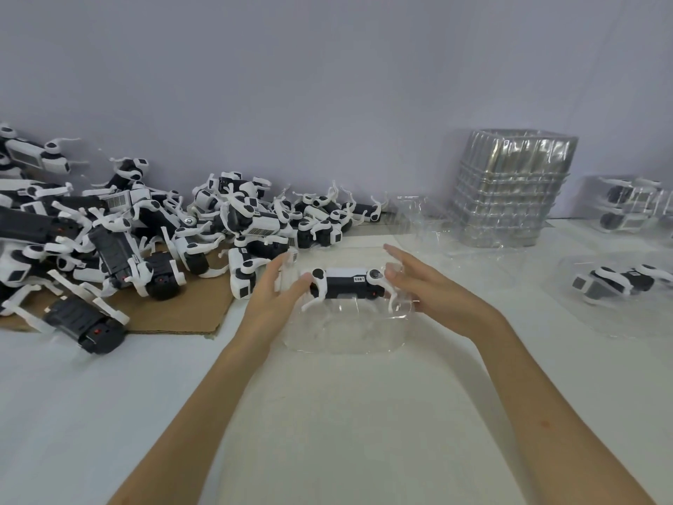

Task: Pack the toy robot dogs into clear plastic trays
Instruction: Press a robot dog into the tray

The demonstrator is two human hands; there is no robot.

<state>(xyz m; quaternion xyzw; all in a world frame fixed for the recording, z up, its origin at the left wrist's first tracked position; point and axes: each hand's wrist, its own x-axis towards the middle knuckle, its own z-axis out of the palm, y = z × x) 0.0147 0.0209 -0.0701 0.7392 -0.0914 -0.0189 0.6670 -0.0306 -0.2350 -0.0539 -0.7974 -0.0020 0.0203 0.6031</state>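
A black-and-white toy dog lies lengthwise between the two hands, sitting in a clear plastic tray on the white table. Its white legs point down into the tray's hollow.

The left hand has its fingers stretched out and nearly straight, with the fingertips touching the dog's left end. The right hand is also released, fingers extended and slightly blurred. It rests against the dog's right end and the tray's edge. Neither hand curls around the toy.

Beyond and to the left of the left hand, a big pile of loose toy dogs spreads over a sheet of brown cardboard. Beyond the right hand stands a tall stack of empty clear trays. To the right of the right hand another dog in a tray lies on the table. Farther back on that side are more packed trays, stacked.
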